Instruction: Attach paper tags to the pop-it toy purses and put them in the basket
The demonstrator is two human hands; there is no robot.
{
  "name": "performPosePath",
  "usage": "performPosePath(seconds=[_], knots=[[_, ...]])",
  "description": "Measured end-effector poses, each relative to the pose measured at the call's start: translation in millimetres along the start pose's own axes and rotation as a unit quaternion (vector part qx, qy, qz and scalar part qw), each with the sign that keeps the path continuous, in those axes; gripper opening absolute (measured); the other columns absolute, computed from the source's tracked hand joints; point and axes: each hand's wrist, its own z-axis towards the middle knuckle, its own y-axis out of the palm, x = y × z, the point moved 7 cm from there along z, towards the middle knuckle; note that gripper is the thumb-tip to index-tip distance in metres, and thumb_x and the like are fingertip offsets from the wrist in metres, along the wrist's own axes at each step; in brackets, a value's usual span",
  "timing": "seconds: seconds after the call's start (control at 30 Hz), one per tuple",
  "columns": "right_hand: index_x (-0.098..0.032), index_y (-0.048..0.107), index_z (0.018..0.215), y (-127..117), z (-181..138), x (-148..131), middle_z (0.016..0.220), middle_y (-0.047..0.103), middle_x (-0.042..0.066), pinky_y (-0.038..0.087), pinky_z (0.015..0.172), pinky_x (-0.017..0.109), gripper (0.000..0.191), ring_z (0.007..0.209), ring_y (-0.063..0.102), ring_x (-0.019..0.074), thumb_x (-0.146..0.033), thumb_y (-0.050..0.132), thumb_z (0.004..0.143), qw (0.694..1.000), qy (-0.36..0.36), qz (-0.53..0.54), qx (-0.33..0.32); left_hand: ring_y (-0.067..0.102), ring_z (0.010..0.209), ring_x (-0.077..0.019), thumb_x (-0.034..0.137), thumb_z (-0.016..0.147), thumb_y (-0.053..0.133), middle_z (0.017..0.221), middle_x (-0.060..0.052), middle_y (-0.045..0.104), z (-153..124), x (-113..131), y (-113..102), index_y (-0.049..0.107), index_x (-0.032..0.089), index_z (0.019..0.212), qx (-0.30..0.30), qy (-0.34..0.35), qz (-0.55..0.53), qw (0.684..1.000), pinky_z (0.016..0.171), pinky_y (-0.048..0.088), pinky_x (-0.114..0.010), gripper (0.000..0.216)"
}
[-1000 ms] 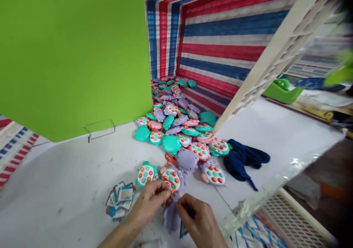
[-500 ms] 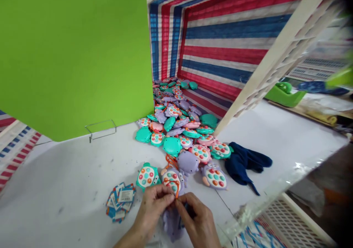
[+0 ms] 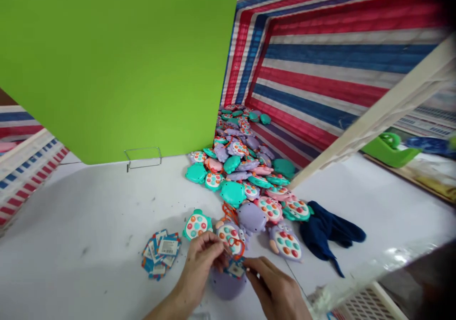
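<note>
A small blue-and-white card (image 3: 235,268) is pinched at its right edge between the thumb and fingers of my right hand (image 3: 276,284). The fingertips of my left hand (image 3: 201,268) are closed on an orange cord (image 3: 242,249), which loops over a purple toy with coloured buttons (image 3: 228,234). Beneath the card lies another purple toy (image 3: 228,287), partly covered by my hands. To the left of my left hand are a teal button toy (image 3: 197,225) and a loose pile of similar cards (image 3: 162,253).
A heap of teal, pink and purple toys (image 3: 233,194) spills from a crate lined with striped cloth (image 3: 320,78). A large green panel (image 3: 114,73) stands at the left. Dark blue cloth (image 3: 326,230) lies at right, with a green tape dispenser (image 3: 392,151) beyond it.
A card now shows between my hands, held by the right one; half a second ago both hands were pinching the orange cord together. My right hand has moved right. The view has shifted.
</note>
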Motion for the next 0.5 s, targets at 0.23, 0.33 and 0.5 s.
performPosePath(seconds=[0.23,0.33,0.5], knots=[[-0.022,0.054,0.073,-8,16,-4,0.060,0.060,0.001,0.040,0.046,0.024,0.025,0.049,0.057,0.0157,-0.015,0.035,0.086,0.982,-0.031,-0.179,-0.044,0.051,0.048,-0.0107,0.034,0.069,0.061,0.061,-0.002,0.061,1,-1,-11,0.047,0.016,0.067,0.026,-0.005,-0.092,0.995,0.044,0.033,-0.020,0.023],[-0.022,0.051,0.064,-12,19,-7,0.057,0.059,0.000,0.039,0.045,0.023,0.026,0.047,0.056,0.0151,-0.014,0.039,0.085,0.968,-0.045,-0.233,-0.079,0.047,0.046,-0.0086,0.034,0.070,0.061,0.058,0.000,0.058,4,-2,-18,0.047,0.016,0.067,0.033,0.004,-0.101,0.994,0.043,0.032,-0.019,0.023],[-0.022,0.056,0.074,-25,22,-22,0.067,0.063,0.002,0.045,0.052,0.024,0.022,0.058,0.061,0.0162,-0.015,0.038,0.085,0.968,-0.047,-0.216,-0.116,0.042,0.045,-0.0073,0.032,0.072,0.060,0.055,0.002,0.053,5,-1,-26,0.049,0.015,0.067,0.037,0.015,-0.056,0.998,0.042,0.030,-0.018,0.021]])
